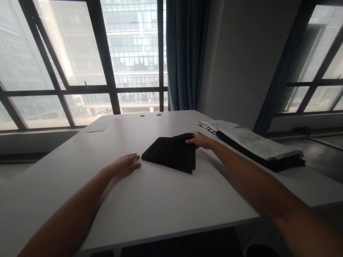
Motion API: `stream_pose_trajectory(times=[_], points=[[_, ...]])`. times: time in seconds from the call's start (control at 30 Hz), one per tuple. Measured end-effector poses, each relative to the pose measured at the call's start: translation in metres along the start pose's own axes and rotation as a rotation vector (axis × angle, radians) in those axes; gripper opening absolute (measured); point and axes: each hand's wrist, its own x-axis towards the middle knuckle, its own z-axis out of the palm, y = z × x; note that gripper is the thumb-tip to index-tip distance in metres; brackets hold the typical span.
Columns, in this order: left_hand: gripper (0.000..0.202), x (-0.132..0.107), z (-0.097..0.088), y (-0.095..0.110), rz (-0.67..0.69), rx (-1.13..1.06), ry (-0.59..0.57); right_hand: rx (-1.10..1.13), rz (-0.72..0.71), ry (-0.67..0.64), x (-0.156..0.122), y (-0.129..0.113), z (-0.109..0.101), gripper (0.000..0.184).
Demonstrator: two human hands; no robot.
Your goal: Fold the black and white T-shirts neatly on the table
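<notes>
A folded black cloth (pixel 169 152) is at the middle of the white table, its right side lifted and its lower corner hanging toward me. My right hand (pixel 200 140) pinches its upper right corner between thumb and fingers. My left hand (pixel 127 164) rests on the tabletop just left of the cloth's pointed left corner. Its fingers are stretched out with the thumb apart, and nothing is in it.
To the right on the white table (pixel 172 215) lies a stack of folded fabric, white cloth (pixel 258 141) over black cloth (pixel 281 164). A patterned strip (pixel 207 127) shows at its far end. Papers (pixel 101 124) lie at the far left. Windows and a blue curtain (pixel 189 34) stand beyond.
</notes>
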Motion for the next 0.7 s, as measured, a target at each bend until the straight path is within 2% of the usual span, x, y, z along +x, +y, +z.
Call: stream_pose_trajectory(times=[0.1, 0.2, 0.3, 0.43, 0.5, 0.57, 0.63, 0.7], points=[[0.076, -0.002, 0.0, 0.004, -0.009, 0.015, 0.007, -0.059, -0.04, 0.094, 0.003, 0.007, -0.001, 0.042], [0.076, -0.003, 0.001, 0.006, -0.026, 0.045, -0.011, -0.131, -0.153, 0.197, 0.018, 0.011, -0.004, 0.034], [0.074, -0.004, 0.003, 0.006, -0.029, 0.068, -0.001, -0.155, -0.295, 0.247, 0.042, 0.012, -0.012, 0.024], [0.074, -0.007, 0.007, 0.008, -0.036, 0.067, 0.025, -0.099, -0.408, 0.272, 0.086, 0.003, -0.033, 0.029], [0.074, -0.008, 0.009, 0.009, -0.037, 0.065, 0.04, -0.096, -0.469, 0.335, 0.11, -0.008, -0.055, 0.032], [0.074, -0.009, 0.011, 0.009, -0.041, 0.055, 0.055, -0.108, -0.513, 0.444, 0.131, -0.02, -0.089, 0.034], [0.073, -0.009, 0.013, 0.009, -0.046, 0.041, 0.07, -0.14, -0.509, 0.592, 0.147, -0.027, -0.132, 0.036], [0.072, -0.009, 0.014, 0.009, -0.053, 0.031, 0.081, -0.203, -0.468, 0.781, 0.154, -0.023, -0.179, 0.041]])
